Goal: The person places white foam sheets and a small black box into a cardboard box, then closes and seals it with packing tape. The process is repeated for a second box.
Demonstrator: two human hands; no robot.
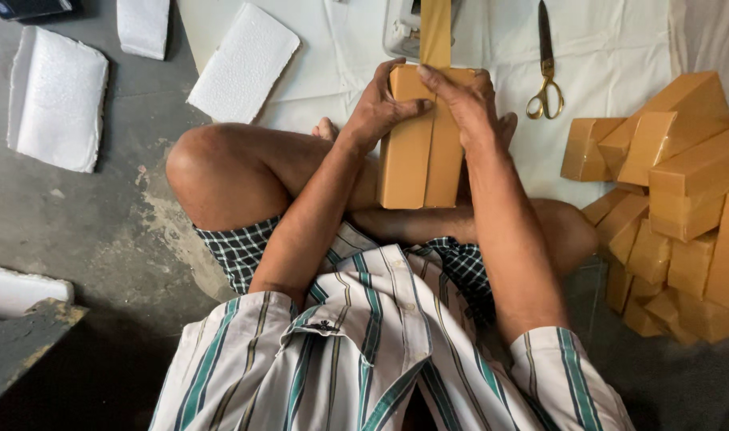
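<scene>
Scissors [545, 76] and wrapped boxes [675, 199] flank taped box [420, 148].

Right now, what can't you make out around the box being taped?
All in the head view:
- Tape dispenser: cut off by the top edge, and the tape strip covers its middle.
- Far end of the brown box: covered by the left hand and right hand.
- Stack of wrapped boxes: runs past the right edge; count unclear.
- Dark object, top-left corner: mostly cropped.
</scene>
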